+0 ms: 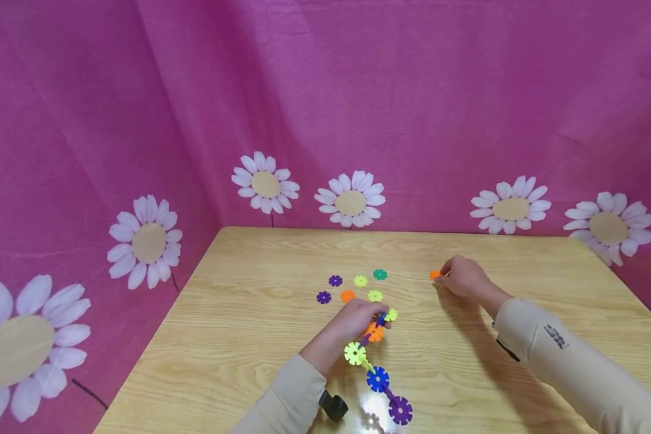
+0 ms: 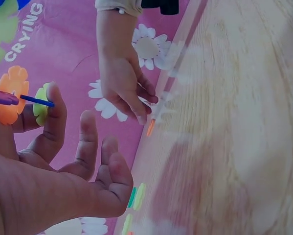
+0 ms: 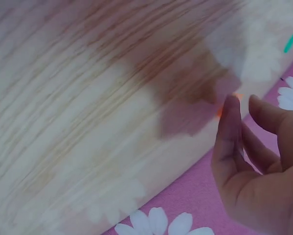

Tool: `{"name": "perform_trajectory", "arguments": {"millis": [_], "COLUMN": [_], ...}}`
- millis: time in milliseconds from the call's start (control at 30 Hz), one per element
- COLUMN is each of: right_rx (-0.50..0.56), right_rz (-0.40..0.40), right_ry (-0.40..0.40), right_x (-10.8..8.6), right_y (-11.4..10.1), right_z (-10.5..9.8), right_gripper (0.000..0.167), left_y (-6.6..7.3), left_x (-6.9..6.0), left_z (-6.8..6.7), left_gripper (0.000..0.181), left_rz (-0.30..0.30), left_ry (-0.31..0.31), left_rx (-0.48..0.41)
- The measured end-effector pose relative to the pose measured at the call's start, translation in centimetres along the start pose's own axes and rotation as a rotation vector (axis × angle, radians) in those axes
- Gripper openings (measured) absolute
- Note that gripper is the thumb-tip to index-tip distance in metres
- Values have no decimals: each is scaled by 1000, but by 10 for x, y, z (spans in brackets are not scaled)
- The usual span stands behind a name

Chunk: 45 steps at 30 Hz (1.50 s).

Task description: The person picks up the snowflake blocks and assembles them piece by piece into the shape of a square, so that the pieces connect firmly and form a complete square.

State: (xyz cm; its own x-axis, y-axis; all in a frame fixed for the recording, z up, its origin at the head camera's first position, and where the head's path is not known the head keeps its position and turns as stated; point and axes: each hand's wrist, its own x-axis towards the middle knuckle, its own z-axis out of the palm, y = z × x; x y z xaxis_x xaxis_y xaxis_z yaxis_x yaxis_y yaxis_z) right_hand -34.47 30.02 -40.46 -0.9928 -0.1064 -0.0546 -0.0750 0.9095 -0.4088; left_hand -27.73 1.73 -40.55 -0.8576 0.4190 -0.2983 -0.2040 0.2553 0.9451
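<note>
In the head view, my left hand [image 1: 358, 319] pinches the far end of a linked chain of flower-shaped discs, near a small yellow-green disc [image 1: 392, 314]. From there the chain hangs toward the near side, through an orange disc [image 1: 374, 332], a blue disc [image 1: 378, 379] and a purple disc [image 1: 400, 410]. Thumb and index finger hold that end in the left wrist view, other fingers loosely bent. My right hand [image 1: 465, 277] reaches down at a loose orange disc [image 1: 434, 275]; in the right wrist view its thumb and index finger [image 3: 230, 105] are apart, the disc partly hidden behind them.
Loose discs lie on the wooden table [image 1: 239, 313] beyond my left hand: purple [image 1: 323, 297], orange [image 1: 348, 296], yellow-green [image 1: 360, 281] and green [image 1: 380, 274]. A pink cloth [image 1: 401, 108] with white flowers stands behind and left of the table.
</note>
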Motion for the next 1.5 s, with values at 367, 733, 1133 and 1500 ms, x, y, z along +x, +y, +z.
{"name": "perform_trajectory", "arguments": {"millis": [367,733,1133,1500], "right_rx": [-37,40,82,232], "right_rz": [48,43,47,-12], "right_ry": [6,169,213,251], "right_x": [11,13,5,-28], "right_y": [8,7,-2,-17], "right_z": [7,15,21,20], "right_gripper": [43,37,26,25], "left_y": [1,0,-2,2], "left_x": [-1,2,1,1], "left_z": [0,0,0,0], "left_gripper": [34,32,31,33], "left_rz": [-15,2,2,-26], "left_ry": [29,33,69,93], "left_rx": [11,-16,-21,-5]}}
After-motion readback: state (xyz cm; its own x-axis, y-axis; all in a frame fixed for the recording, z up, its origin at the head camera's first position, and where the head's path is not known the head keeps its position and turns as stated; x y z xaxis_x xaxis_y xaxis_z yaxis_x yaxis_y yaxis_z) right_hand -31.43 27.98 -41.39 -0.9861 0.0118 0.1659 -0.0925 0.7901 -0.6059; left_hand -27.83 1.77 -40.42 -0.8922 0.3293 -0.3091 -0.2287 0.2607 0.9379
